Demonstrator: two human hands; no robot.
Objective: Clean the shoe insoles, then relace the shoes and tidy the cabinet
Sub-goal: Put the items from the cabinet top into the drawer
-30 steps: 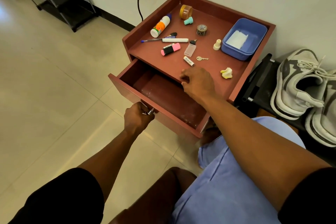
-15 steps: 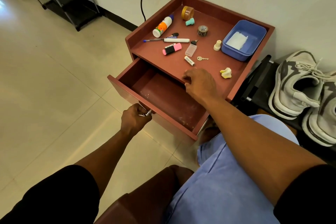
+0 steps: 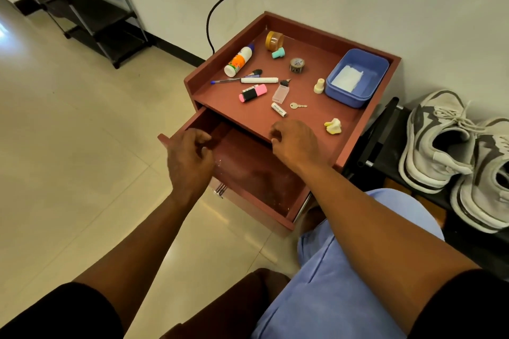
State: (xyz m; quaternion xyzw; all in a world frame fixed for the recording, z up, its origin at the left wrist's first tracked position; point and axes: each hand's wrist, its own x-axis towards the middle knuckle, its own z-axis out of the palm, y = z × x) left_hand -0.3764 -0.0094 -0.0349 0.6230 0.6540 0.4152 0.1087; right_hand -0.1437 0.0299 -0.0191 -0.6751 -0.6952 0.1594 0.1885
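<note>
A reddish-brown cabinet (image 3: 355, 143) stands against the wall with its drawer (image 3: 256, 173) pulled out and bare inside. My left hand (image 3: 190, 158) hovers above the drawer's left front corner, fingers loosely curled, holding nothing; the metal handle (image 3: 220, 190) shows below it. My right hand (image 3: 296, 143) rests on the front edge of the cabinet top. On the top lie a battery (image 3: 278, 109), a key (image 3: 297, 105), a pink highlighter (image 3: 252, 93), a white marker (image 3: 259, 80), a blue pen (image 3: 224, 81) and a glue bottle (image 3: 238, 61).
A blue tub (image 3: 358, 99) with white cloth sits at the top's right. Tape rolls (image 3: 274, 41) and small caps lie near the back rim. Two grey-white sneakers (image 3: 440, 143) stand on a black rack at right. A black shoe rack (image 3: 82, 5) and a cable (image 3: 217, 8) are at the wall.
My left hand has let go of the drawer handle and risen over the drawer's left front corner. The drawer stays pulled out. My right hand has barely moved.
</note>
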